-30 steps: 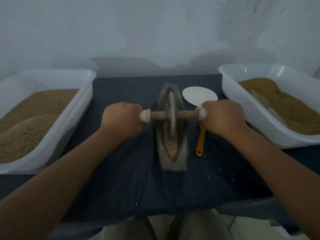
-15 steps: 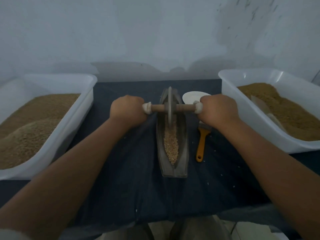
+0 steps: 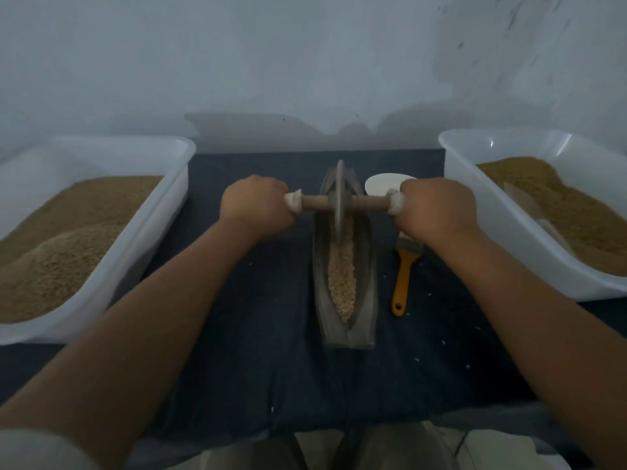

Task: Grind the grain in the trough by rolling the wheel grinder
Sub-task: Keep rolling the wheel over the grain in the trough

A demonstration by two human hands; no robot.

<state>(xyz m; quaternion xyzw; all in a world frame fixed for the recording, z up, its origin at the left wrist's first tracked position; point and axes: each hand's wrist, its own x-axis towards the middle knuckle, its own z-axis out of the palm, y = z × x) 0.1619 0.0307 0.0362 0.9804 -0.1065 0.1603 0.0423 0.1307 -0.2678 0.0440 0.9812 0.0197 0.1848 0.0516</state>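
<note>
A grey boat-shaped trough (image 3: pixel 364 300) lies lengthwise on the dark cloth in the middle. Tan grain (image 3: pixel 342 279) fills its groove from the near tip up to the wheel. The grey wheel grinder (image 3: pixel 340 198) stands upright in the far end of the trough, on a wooden axle with white-wrapped ends. My left hand (image 3: pixel 256 206) grips the left end of the axle. My right hand (image 3: pixel 437 208) grips the right end. Both fists hide the handle ends.
A white tub of brown grain (image 3: pixel 142 232) stands at the left, another white tub (image 3: pixel 481 212) at the right. A brush with an orange handle (image 3: pixel 402 279) lies right of the trough, a white plate (image 3: pixel 381 184) beyond it. The wall rises close behind.
Both hands have pushed the wheel away from me, from the trough's middle to its far end. More grain now shows in the near part of the groove.
</note>
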